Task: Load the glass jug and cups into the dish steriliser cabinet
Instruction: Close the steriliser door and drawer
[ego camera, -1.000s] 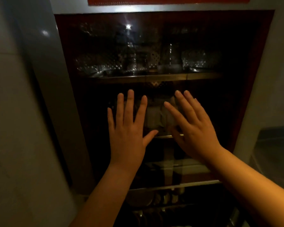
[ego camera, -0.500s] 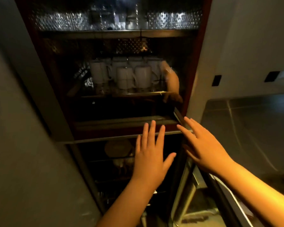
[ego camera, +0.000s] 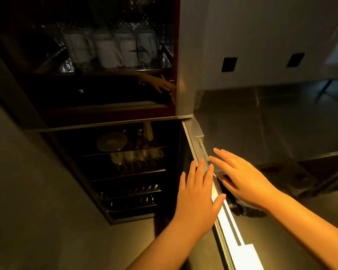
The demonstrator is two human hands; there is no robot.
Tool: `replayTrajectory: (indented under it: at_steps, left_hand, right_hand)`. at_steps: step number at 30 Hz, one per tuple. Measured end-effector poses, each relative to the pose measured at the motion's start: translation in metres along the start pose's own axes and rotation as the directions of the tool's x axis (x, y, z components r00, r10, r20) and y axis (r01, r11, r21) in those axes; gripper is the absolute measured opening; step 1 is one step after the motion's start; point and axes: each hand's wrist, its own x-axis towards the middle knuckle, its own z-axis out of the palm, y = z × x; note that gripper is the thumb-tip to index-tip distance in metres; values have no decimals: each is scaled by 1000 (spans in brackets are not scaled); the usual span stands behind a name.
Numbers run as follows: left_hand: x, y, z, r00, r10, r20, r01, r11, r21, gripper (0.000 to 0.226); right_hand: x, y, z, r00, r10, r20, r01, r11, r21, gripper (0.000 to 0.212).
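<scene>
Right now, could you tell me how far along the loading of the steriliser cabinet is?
White cups already stand on the upper shelf. In hand: left hand and right hand, both open, rest at the swung-open lower door. No glass jug is clearly visible; closing remains.

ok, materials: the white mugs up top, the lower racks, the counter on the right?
White mugs: glazed ceramic by the look, opaque with a soft sheen. Lower racks: metal wire, thin glinting bars. Counter: likely brushed stainless steel, grey with blurred reflections.

Both flat hands, left hand and right hand, at the door edge.
</scene>
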Motion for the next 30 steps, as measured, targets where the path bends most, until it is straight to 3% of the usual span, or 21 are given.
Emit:
replayTrajectory:
  at_steps: [4,14,25,30]
  left_hand:
    - [-3,6,9,996,-79,40,79,997,-15,71]
    - [-6,4,13,991,-128,50,130,990,-55,71]
    - [-17,-22,-17,982,-97,164,107,993,-53,66]
    - [-24,-52,-37,979,-45,201,51,998,-25,64]
  right_hand:
    - [-3,-2,12,995,-90,39,88,995,48,62]
    - [0,-15,23,999,-38,-17,41,964,262,61]
    - [10,-47,26,1000,9,0,-8,953,304,69]
    - [24,-68,30,998,-48,-43,57,969,242,71]
